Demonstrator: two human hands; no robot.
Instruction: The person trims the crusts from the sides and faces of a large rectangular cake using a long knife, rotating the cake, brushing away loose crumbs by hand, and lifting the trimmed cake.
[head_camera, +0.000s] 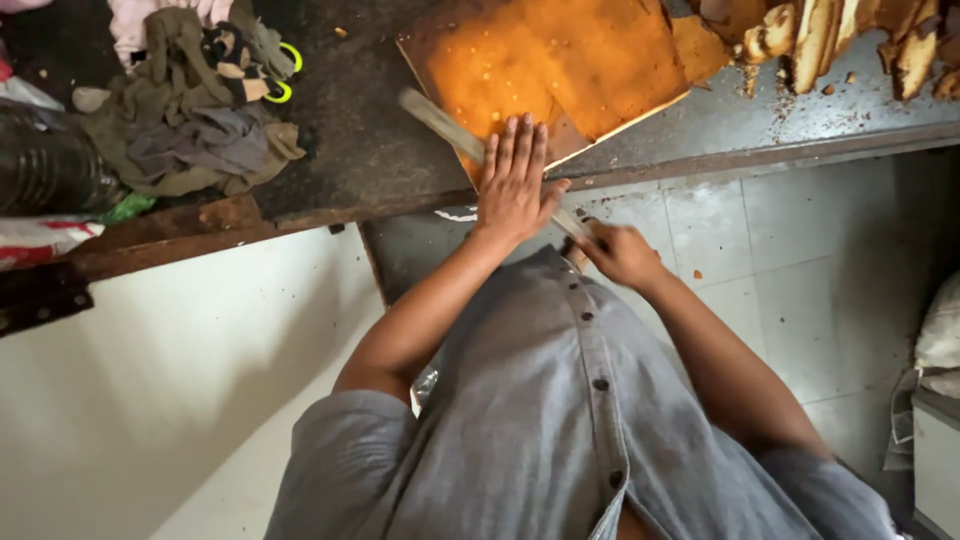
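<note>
We see our left hand (515, 185) laid flat, fingers spread & straight, pressing down on a long flat strip, prob. a metal rule or blade (440, 122), right where it crosses the near corner of an orange-brown board (545, 60). The hand is open, palm down, not gripping. Our right hand (622, 255) is closed round the near end of the same strip, just off the worktop edge, fingers curled tight; what sort of handle it has we can't tell, it's hidden in the fist.

The strip runs diagonally, far end up-left over the dark worktop (350, 130), near end down-right over the floor. The board lies flat on the worktop w/ its corner near the front edge.

Left of the board, well apart, sits a heap of rags & clothes (190, 110) in drab greens, greys & pink. At top right, behind the board, lies a pile of rough wood offcuts (840, 40). Below the worktop edge we see pale floor tiles (800, 260) w/ a few crumbs of debris. Our grey buttoned shirt (560, 420) fills the lower middle.
</note>
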